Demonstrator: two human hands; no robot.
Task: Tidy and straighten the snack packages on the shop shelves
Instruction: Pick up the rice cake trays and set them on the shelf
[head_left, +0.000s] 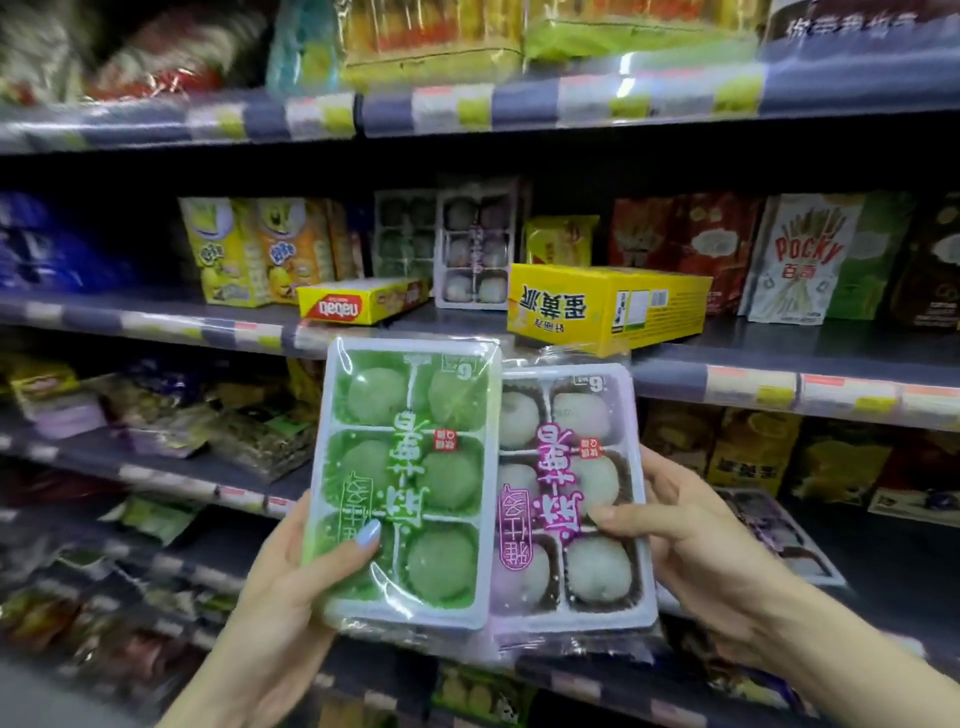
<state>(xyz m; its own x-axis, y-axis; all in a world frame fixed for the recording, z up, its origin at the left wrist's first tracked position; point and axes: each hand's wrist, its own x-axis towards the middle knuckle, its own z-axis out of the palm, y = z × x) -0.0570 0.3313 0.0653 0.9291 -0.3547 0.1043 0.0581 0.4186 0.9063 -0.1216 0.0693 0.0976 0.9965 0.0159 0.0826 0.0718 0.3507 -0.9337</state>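
holding green tray (402, 483) | left fingers (367, 535) | purple tray (566, 499) | right fingers (615, 516)

A dark shop shelf (779, 338) with a price-label strip along its edge carried a large yellow box (608, 306) lying flat, a smaller yellow box (363, 304) flat beside it, upright mochi trays (472, 244) behind, and Pocky packs (800, 260) standing at right.
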